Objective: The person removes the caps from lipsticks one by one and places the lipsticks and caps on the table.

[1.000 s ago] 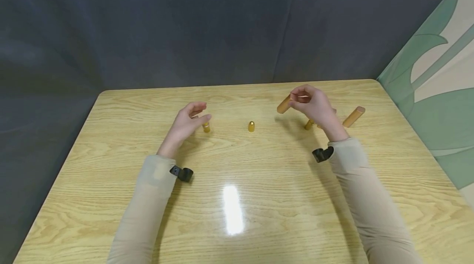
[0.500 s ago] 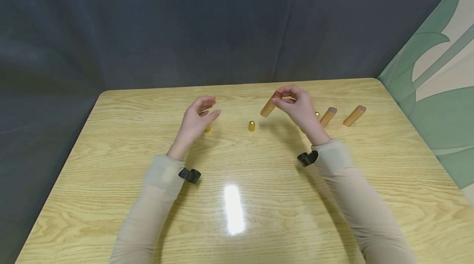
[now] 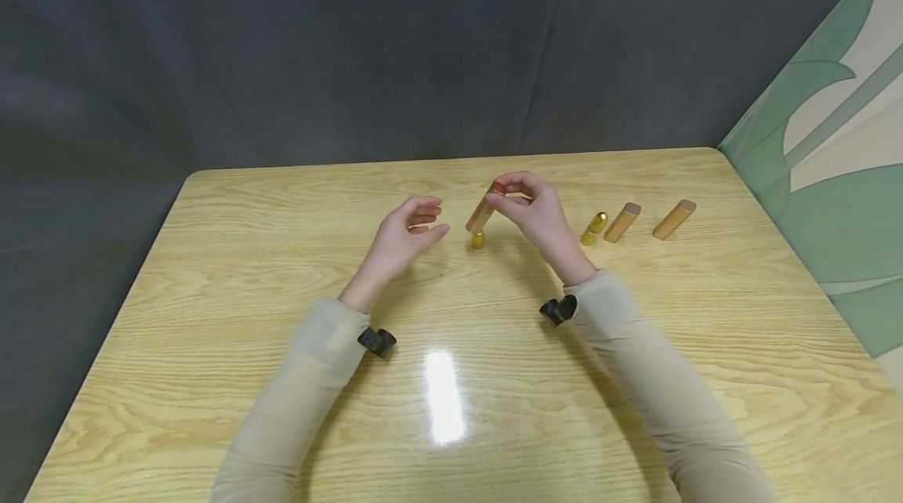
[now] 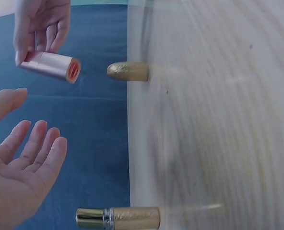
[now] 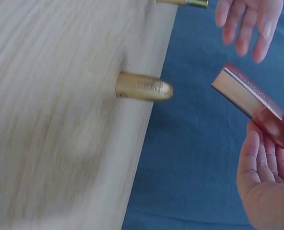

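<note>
My right hand (image 3: 532, 213) pinches a copper-coloured lipstick tube (image 5: 250, 98) by its upper end, tilted, above the table. Lettering runs along its side in the right wrist view, and its lower end looks reddish in the left wrist view. Just below the tube, a gold bullet-shaped cap (image 3: 478, 241) stands upright on the table, also seen as a rounded gold cap (image 4: 128, 71) from the left wrist. My left hand (image 3: 405, 237) hovers left of the tube, fingers loosely bent, touching nothing. A gold lipstick base (image 4: 132, 218) stands near it, hidden in the head view.
To the right stand a gold lipstick (image 3: 594, 228) and two copper-coloured lipsticks (image 3: 622, 222), (image 3: 674, 219). The wooden table (image 3: 282, 378) ends at a dark curtain (image 3: 353, 56) behind, with a leaf-patterned cloth (image 3: 854, 174) at the right.
My right hand has carried the copper lipstick leftward until it is above the gold cap. My left hand has also moved right, towards it. The lipsticks at the right have come into full view.
</note>
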Tool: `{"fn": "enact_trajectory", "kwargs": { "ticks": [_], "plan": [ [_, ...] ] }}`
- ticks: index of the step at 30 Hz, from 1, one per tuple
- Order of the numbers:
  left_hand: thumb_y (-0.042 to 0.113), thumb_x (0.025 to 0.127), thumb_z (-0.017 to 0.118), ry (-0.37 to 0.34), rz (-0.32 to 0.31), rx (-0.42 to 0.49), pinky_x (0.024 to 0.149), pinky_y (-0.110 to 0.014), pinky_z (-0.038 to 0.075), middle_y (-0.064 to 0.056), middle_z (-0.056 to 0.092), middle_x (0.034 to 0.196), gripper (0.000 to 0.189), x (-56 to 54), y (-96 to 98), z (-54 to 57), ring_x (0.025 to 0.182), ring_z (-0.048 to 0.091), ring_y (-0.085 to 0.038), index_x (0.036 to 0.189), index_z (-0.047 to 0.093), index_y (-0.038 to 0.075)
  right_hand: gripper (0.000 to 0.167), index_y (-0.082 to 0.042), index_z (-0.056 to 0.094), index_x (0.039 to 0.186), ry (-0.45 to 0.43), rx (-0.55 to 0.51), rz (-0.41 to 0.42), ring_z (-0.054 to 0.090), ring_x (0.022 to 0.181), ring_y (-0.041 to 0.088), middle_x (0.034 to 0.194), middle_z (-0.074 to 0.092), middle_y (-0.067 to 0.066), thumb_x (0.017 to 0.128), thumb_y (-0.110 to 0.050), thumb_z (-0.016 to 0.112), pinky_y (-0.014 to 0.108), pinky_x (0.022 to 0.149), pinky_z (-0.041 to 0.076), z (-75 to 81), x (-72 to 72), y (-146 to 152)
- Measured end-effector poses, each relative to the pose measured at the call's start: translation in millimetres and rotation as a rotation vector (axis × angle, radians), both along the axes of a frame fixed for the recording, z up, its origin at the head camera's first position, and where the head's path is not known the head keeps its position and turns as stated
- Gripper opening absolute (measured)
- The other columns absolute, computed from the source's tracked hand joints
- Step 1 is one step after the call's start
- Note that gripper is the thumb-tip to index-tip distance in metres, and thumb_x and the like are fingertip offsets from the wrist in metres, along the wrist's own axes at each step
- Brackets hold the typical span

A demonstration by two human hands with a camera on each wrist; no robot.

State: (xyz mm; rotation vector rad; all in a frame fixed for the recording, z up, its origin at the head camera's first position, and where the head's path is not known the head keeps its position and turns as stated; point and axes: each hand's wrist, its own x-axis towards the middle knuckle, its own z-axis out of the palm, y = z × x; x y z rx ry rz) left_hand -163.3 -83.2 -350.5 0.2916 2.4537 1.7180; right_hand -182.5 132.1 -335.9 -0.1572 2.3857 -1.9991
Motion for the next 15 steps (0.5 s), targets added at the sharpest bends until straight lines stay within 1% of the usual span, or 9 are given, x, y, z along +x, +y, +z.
{"fn": "enact_trajectory", "kwargs": {
  "ticks": [5, 8, 12, 15],
  "plan": [
    [0.019, 0.091, 0.066, -0.032, -0.044, -0.033, 0.106, -0.042, 0.044, -0.014, 0.056, 0.131, 0.049, 0.4, 5.1, -4.8, 0.123, 0.053, -0.028, 0.135, 0.049, 0.006, 0.032, 0.003, 0.056, 0.117, -0.013, 0.009, 0.016, 0.063, 0.078, -0.005, 0.096, 0.058, -0.009, 0.089, -0.009, 0.066, 0.014, 0.074, 0.049, -3.1, 2.0, -9],
    [0.021, 0.090, 0.067, -0.045, -0.068, -0.043, 0.107, -0.043, 0.044, -0.014, 0.055, 0.132, 0.051, 0.3, 7.5, -7.0, 0.125, 0.052, -0.029, 0.136, 0.048, 0.006, 0.033, 0.003, 0.056, 0.119, -0.025, 0.011, 0.026, 0.063, 0.077, -0.004, 0.097, 0.058, -0.007, 0.090, -0.009, 0.065, 0.014, 0.075, 0.050, -3.9, 3.2, -13],
    [0.021, 0.090, 0.068, -0.061, -0.075, -0.051, 0.107, -0.042, 0.043, -0.014, 0.055, 0.133, 0.052, 0.6, 10.1, -8.4, 0.125, 0.052, -0.028, 0.136, 0.049, 0.007, 0.034, 0.003, 0.056, 0.121, -0.040, 0.020, 0.043, 0.063, 0.078, -0.004, 0.102, 0.059, -0.002, 0.090, -0.010, 0.065, 0.016, 0.075, 0.050, -3.0, 5.6, -17],
    [0.021, 0.089, 0.069, -0.071, -0.083, -0.061, 0.107, -0.040, 0.044, -0.012, 0.055, 0.132, 0.053, 1.1, 12.0, -8.9, 0.124, 0.052, -0.028, 0.136, 0.048, 0.008, 0.034, 0.002, 0.056, 0.121, -0.047, 0.034, 0.051, 0.063, 0.079, -0.004, 0.105, 0.060, 0.002, 0.091, -0.012, 0.065, 0.020, 0.076, 0.051, -1.4, 8.1, -19]
  ]
}}
